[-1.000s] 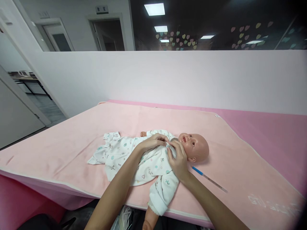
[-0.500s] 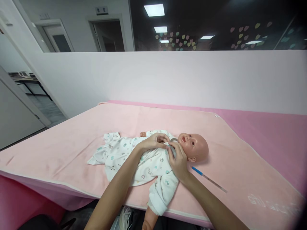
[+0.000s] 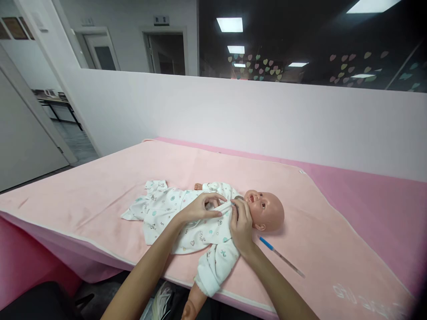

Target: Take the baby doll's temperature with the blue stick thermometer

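Note:
A baby doll (image 3: 267, 210) lies on its back with its bald head to the right. It wears a white romper (image 3: 163, 209) printed with small coloured figures. At the neckline my right hand (image 3: 242, 222) pinches the edge of the romper, pulling the cloth into a fold. My left hand (image 3: 203, 208) rests over the doll's chest, thumb and fingers apart, its fingertips close to that fold. One bare doll arm (image 3: 193, 303) hangs past the near edge of the bed, its sleeve bunched up. My fingers hide part of the collar.
A thin stick with a blue end (image 3: 282, 256) lies on the pink blanket (image 3: 320, 240), right of my right forearm. Behind the bed stands a white wall (image 3: 250, 115) with a dark window above. At far left is a door (image 3: 26, 120).
My left hand has opened its fingers and drawn slightly left from the collar. My right hand keeps its pinch at the neckline. The camera view has shifted and tilted a little.

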Demonstrator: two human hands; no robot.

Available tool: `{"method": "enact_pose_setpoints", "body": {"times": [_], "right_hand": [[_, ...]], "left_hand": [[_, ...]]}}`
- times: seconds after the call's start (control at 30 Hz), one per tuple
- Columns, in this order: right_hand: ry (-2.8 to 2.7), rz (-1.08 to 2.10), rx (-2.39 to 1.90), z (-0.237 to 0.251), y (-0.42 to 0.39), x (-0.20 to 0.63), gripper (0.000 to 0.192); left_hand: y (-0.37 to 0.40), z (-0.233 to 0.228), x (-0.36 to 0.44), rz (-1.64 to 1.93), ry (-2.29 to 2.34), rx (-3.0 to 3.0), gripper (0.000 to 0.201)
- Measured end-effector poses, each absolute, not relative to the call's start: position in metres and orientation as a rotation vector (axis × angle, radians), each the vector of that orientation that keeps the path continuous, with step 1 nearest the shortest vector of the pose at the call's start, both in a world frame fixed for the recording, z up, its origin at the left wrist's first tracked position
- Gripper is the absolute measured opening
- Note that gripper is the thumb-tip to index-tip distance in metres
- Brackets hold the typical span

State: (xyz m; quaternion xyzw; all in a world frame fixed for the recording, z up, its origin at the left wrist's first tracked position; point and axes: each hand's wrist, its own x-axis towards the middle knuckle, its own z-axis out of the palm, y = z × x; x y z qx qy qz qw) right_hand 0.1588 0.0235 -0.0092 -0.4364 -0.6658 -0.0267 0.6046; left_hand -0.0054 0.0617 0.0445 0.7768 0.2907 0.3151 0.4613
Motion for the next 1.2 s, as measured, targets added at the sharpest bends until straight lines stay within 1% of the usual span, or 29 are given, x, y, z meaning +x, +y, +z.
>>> {"method": "enact_pose_setpoints", "body": {"times": [0.13, 0.23, 0.3, 0.37, 0.47, 0.6, 0.77, 1.0, 1.2], "right_hand": [[-1.525, -0.079, -1.010, -0.012, 0.026, 0.159, 0.023], [-1.538, -0.107, -1.029, -0.013, 0.027, 0.159, 0.027], [-1.585, -0.168, -1.043, -0.012, 0.027, 0.157, 0.031], [-1.674, -0.245, -1.020, -0.007, 0.026, 0.153, 0.030], [-1.837, -0.267, -0.939, 0.001, 0.023, 0.147, 0.024], [-1.852, -0.106, -0.933, 0.004, 0.021, 0.144, 0.011], [-1.814, -0.043, -0.958, -0.001, 0.021, 0.147, 0.012], [-1.804, -0.026, -0.941, -0.003, 0.020, 0.147, 0.011], [-1.814, -0.022, -0.910, -0.003, 0.020, 0.147, 0.010]], "left_hand": [[0.046, 0.034, -0.015, 0.969, 0.808, 1.868, 0.047], [0.044, 0.029, -0.013, 1.065, 0.851, 1.825, 0.050], [0.045, 0.026, -0.011, 1.111, 0.842, 1.793, 0.054], [0.048, 0.024, -0.010, 1.140, 0.828, 1.758, 0.059], [0.050, 0.022, -0.010, 1.137, 0.806, 1.715, 0.060], [0.051, 0.022, -0.012, 1.145, 0.744, 1.707, 0.061], [0.052, 0.023, -0.014, 1.112, 0.679, 1.644, 0.066], [0.049, 0.026, -0.015, 1.077, 0.767, 1.643, 0.071], [0.048, 0.028, -0.014, 1.098, 0.797, 1.632, 0.084]]}}
